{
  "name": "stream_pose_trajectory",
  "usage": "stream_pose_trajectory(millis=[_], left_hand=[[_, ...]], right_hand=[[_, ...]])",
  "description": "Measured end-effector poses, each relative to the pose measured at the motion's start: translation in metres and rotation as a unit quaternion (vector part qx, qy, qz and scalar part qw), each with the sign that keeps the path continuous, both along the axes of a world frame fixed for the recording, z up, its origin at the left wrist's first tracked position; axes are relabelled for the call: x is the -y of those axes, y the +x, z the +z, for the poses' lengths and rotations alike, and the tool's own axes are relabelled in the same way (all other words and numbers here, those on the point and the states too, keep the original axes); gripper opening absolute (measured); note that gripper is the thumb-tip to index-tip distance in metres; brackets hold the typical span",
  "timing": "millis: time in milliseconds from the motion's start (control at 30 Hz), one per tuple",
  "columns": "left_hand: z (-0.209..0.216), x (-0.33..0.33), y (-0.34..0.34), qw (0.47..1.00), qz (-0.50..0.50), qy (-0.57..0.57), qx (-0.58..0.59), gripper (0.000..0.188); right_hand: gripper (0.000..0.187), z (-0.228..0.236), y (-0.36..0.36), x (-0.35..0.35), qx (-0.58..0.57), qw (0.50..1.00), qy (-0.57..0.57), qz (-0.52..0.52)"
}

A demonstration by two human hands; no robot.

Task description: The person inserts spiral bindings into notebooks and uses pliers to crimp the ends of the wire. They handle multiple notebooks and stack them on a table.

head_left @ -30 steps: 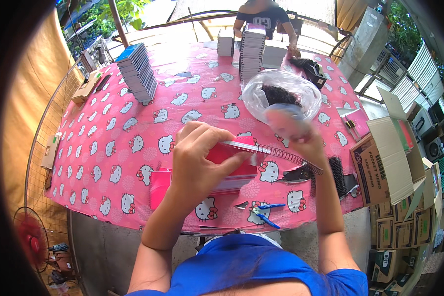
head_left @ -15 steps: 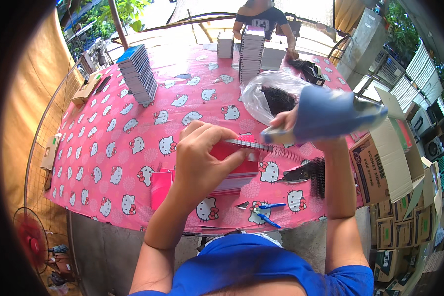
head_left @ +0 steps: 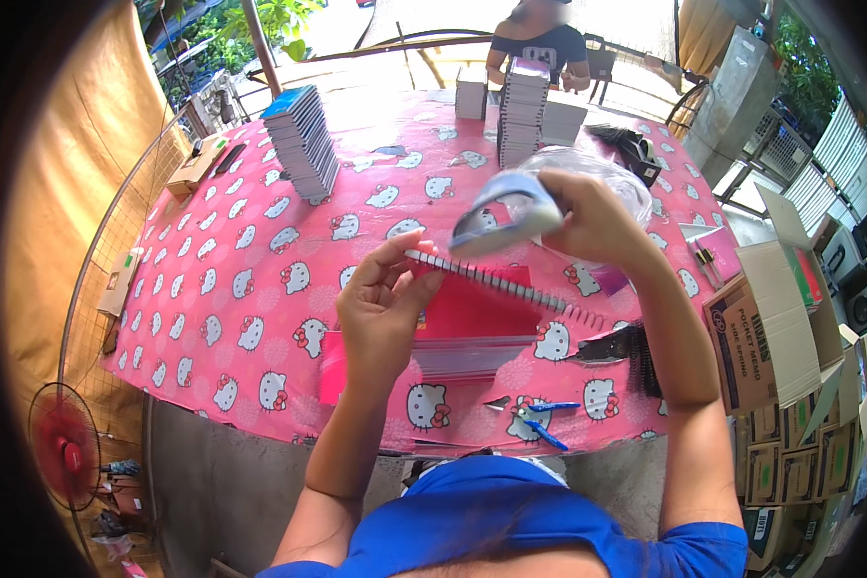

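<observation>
My left hand (head_left: 380,308) pinches one end of a small notebook (head_left: 482,277), held edge-up above the table. A wire spiral (head_left: 584,313) runs through its holes, with loose coils sticking out past the right end. My right hand (head_left: 588,217) grips a blue slipper (head_left: 501,223), blurred by motion, just above the notebook's bound edge. Beneath them lies a stack of red-covered notebook sheets (head_left: 472,356). Blue-handled pliers (head_left: 547,432) rest near the table's front edge. A bundle of dark spirals (head_left: 643,361) lies by my right forearm.
Tall notebook stacks stand at the back left (head_left: 303,149) and back middle (head_left: 523,116). A clear plastic bag (head_left: 626,193) sits behind my right hand. An open carton (head_left: 742,337) stands at the right edge. Across the pink table (head_left: 212,308) is another person (head_left: 539,48).
The slipper has swung left and turned, from right of the notebook to above it. More of the spiral now sits along the notebook's edge, leaving a shorter loose end. The view has shifted slightly.
</observation>
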State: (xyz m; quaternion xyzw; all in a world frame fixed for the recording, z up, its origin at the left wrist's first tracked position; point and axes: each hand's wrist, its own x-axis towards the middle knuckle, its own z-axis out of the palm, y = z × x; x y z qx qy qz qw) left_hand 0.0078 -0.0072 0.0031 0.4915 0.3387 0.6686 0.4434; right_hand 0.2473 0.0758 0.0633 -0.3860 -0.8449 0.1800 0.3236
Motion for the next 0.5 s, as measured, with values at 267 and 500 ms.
stream_pose_trajectory(millis=[267,500], left_hand=[[-0.012,-0.009,-0.014,0.999,-0.041,-0.009,0.008,0.036],[0.001,-0.016,-0.003,0.992,-0.102,0.05,0.05,0.022]], right_hand=[[0.032,-0.034,0.0,-0.01,0.03,0.995,0.029,-0.094],[0.04,-0.22,0.06,0.041,0.26,0.887,-0.126,-0.36]])
